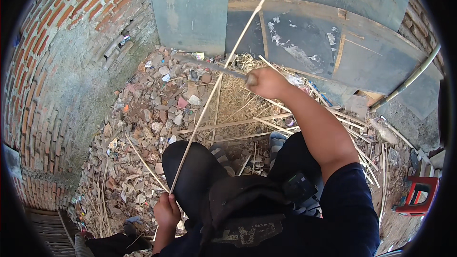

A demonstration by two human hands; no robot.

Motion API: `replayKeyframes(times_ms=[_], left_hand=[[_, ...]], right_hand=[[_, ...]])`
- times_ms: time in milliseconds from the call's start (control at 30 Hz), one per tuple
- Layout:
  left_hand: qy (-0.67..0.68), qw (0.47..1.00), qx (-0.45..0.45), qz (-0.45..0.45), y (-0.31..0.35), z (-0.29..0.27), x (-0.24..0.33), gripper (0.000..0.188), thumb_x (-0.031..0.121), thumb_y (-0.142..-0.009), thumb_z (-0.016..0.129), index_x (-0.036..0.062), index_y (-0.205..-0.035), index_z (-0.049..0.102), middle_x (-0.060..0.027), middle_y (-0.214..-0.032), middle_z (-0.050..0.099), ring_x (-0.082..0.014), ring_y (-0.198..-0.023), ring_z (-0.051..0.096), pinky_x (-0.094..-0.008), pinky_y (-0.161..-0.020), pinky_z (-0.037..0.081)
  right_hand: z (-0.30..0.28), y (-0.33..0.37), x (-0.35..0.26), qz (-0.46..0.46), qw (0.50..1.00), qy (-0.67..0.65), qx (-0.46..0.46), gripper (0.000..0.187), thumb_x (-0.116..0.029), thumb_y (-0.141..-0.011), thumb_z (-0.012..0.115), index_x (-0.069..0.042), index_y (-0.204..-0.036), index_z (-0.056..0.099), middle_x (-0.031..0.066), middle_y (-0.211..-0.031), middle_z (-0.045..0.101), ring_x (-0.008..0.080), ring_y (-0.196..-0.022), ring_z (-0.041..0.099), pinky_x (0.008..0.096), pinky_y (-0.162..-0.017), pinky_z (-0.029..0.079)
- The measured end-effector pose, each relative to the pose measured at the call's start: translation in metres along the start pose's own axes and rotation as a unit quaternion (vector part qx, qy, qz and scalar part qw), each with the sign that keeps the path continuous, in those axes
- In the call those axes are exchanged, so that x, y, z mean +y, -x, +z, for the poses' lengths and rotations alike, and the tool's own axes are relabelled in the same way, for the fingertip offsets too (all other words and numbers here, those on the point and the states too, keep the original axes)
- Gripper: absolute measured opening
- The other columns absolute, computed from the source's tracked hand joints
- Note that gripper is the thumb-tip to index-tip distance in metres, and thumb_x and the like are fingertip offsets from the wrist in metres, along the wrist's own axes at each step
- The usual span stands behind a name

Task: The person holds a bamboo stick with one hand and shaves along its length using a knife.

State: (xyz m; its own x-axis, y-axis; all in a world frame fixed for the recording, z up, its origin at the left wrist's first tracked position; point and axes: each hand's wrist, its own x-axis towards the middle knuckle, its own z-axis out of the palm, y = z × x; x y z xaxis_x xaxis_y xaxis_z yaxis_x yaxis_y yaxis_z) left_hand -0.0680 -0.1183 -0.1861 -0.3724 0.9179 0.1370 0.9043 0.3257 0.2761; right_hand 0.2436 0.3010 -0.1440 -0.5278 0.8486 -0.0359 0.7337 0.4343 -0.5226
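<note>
My left hand [166, 212], low and left of my knee, is closed on the near end of a long pale strip [197, 126] that looks like bamboo. The strip slants up and away to the right, past the rubble. A second thin strip [145, 162] runs up to the same hand; whether it is gripped too I cannot tell. In my right hand [269, 83], arm stretched forward, is the handle of a long-bladed knife. Its grey blade [209, 65] points left and crosses the strip around its middle, slightly blurred toward the tip. Whether blade and strip touch is unclear.
Broken brick and stone rubble [157, 119] covers the ground. Pale shavings [238, 93] and several loose strips [362, 147] lie ahead and right. A curved brick wall [57, 76] stands left, grey-blue panels [190, 9] ahead. A red stool [419, 195] is at right; dark clothing [112, 245] lower left.
</note>
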Motion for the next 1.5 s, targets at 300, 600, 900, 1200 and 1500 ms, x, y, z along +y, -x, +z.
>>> replayKeyframes(times_ms=[300,600,900,1200,1500], left_hand=[[0.021,0.998,-0.053,-0.018,-0.001,-0.017,0.001,0.032,0.024,-0.104,0.046,0.0018,-0.084,0.054,-0.0228,-0.064,0.058,-0.0479,-0.062,0.059,-0.0533,-0.056,0.042],[-0.009,0.999,-0.043,-0.017,0.005,-0.021,0.003,0.026,0.022,-0.103,0.049,0.0024,-0.086,0.054,-0.0228,-0.065,0.059,-0.0483,-0.062,0.059,-0.0542,-0.056,0.042],[0.041,0.999,-0.012,-0.024,0.016,-0.010,0.004,0.021,0.020,-0.102,0.050,0.0017,-0.097,0.059,-0.0232,-0.074,0.062,-0.0461,-0.069,0.061,-0.0541,-0.061,0.043],[0.094,0.993,-0.044,-0.051,0.022,-0.018,0.013,0.024,0.020,-0.104,0.048,0.0012,-0.093,0.058,-0.0195,-0.067,0.059,-0.0416,-0.062,0.061,-0.0477,-0.056,0.043],[0.097,0.994,0.002,-0.048,0.024,0.008,0.002,0.026,0.021,-0.105,0.047,0.0011,-0.092,0.057,-0.0211,-0.068,0.059,-0.0431,-0.063,0.061,-0.0492,-0.058,0.043]], right_hand=[[0.006,0.000,-0.015,0.001,0.994,-0.002,-0.107,0.028,-0.030,-0.084,0.067,-0.009,-0.102,0.072,0.0175,-0.096,0.072,0.0357,-0.095,0.070,0.0475,-0.082,0.056],[-0.007,0.019,-0.034,-0.010,0.994,0.090,-0.064,0.024,-0.029,-0.089,0.064,-0.013,-0.105,0.071,0.0134,-0.094,0.071,0.0297,-0.091,0.070,0.0463,-0.083,0.056],[0.001,-0.003,0.023,-0.005,0.999,-0.033,-0.023,0.024,-0.030,-0.087,0.068,-0.008,-0.096,0.070,0.0123,-0.082,0.068,0.0230,-0.081,0.068,0.0403,-0.075,0.055],[-0.012,0.027,-0.033,-0.073,0.991,0.053,-0.101,0.020,-0.029,-0.085,0.069,-0.013,-0.096,0.071,0.0116,-0.085,0.070,0.0289,-0.086,0.070,0.0448,-0.078,0.055],[-0.008,0.006,-0.010,-0.026,0.994,-0.042,-0.102,0.020,-0.024,-0.082,0.072,-0.010,-0.097,0.073,0.0120,-0.084,0.071,0.0291,-0.082,0.069,0.0443,-0.077,0.054]])
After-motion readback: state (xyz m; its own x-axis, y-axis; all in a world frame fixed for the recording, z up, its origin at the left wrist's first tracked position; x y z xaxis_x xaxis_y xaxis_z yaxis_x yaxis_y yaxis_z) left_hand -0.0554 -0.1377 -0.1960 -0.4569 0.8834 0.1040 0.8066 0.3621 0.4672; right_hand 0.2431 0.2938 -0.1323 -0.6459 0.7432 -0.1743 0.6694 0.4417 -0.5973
